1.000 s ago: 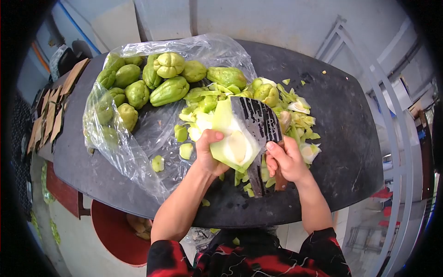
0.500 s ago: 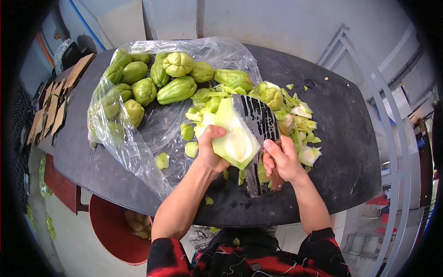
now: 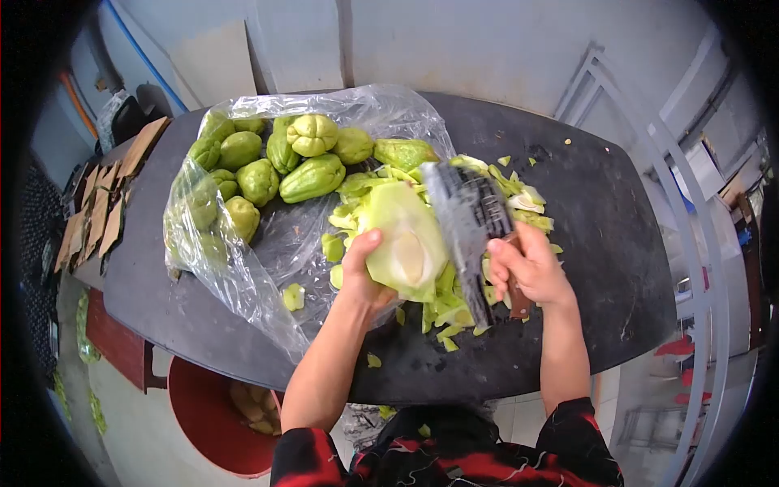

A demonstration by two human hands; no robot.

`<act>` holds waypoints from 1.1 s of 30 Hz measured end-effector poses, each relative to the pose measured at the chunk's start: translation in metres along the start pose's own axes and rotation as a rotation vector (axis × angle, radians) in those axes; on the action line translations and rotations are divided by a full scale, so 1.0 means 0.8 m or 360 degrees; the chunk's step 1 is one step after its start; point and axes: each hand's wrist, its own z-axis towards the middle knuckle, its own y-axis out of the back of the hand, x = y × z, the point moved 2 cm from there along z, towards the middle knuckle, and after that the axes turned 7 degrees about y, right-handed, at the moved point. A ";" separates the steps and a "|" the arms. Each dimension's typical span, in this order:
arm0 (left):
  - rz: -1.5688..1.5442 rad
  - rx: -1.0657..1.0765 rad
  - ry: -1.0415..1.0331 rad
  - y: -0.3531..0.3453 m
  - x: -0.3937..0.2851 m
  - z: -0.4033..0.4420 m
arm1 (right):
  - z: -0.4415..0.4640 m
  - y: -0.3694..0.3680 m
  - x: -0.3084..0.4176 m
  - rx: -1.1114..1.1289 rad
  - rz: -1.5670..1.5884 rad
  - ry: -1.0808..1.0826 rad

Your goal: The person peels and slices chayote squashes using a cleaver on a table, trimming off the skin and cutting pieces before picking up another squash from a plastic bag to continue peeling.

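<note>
My left hand point(image 3: 359, 274) is wrapped round a peeled, cut chayote point(image 3: 396, 227), its pale inside and oval seed facing up. Gripped by its brown handle, a dark-bladed cleaver point(image 3: 466, 223) is in my right hand point(image 3: 531, 266). The blade stands just right of the chayote, smeared by motion, and I cannot tell whether the two touch. Beneath both hands lies a heap of green peelings point(image 3: 451, 312), partly hidden by the cleaver and chayote.
Whole chayotes point(image 3: 312, 178) lie in an open clear plastic bag point(image 3: 280, 312) at the left of the dark table point(image 3: 596, 243). A red tub point(image 3: 188, 422) with pale pieces inside stands below the front edge. Grey metal railing point(image 3: 696, 276) rises at the right.
My right hand has moved the cleaver to the right, away from the chayote's face. The chayote has turned slightly in my left hand. More peelings show below it.
</note>
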 end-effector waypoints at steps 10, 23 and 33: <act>0.0775 -0.0334 -0.1059 -0.009 -0.029 -0.003 | -0.037 -0.114 0.004 -0.0006 -0.1904 0.1203; 0.0493 -0.0100 -0.0981 -0.004 -0.032 0.000 | -0.042 -0.111 -0.004 0.0023 -0.1917 0.1293; 0.0461 0.0087 -0.0838 -0.009 -0.011 -0.001 | -0.034 -0.112 -0.017 -0.0089 -0.1954 0.1309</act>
